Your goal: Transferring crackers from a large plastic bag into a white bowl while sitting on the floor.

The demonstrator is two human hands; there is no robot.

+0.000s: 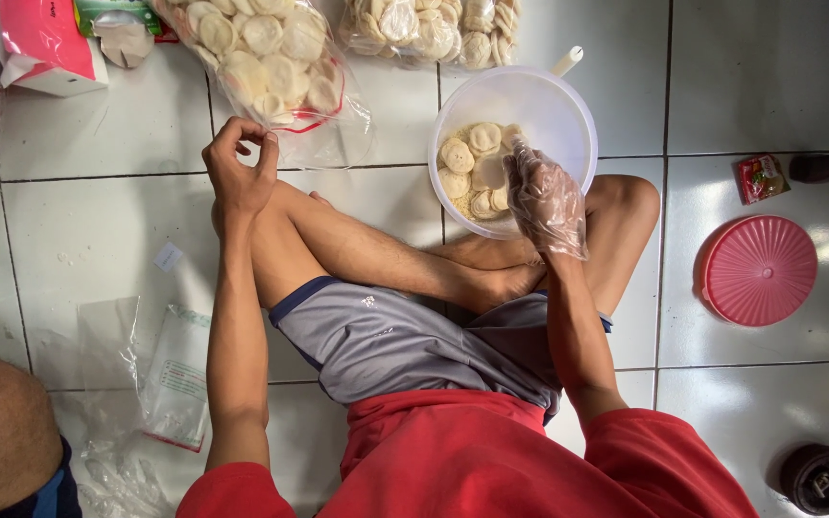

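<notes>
the person sits cross-legged on the white tiled floor (pixel 98 201), in grey shorts and a red shirt. the right hand (pixel 546 199), covered by a clear plastic glove, reaches into the white plastic bowl (pixel 568 110) that stands just in front of the right knee. its fingers are curled down among the pale round crackers (pixel 472 168) heaped in the near half of the bowl; whether it actually grips one cannot be told. a white handle sticks up past the bowl's far rim.

the left hand (pixel 238 168) is bare and rests on the left knee, its fingers bent inward with thumb and forefinger pinched on the loose edge of a clear plastic bag of crackers (pixel 266 58) lying on the floor ahead. a second bag of the same crackers (pixel 429 29) lies just beyond the bowl.

a pink round lid (pixel 758 270) lies on the floor to the right, well apart from the bowl, with a small red sachet (pixel 760 177) above it. empty clear bags (pixel 160 369) lie at the left, near another person's knee (pixel 2 432).
</notes>
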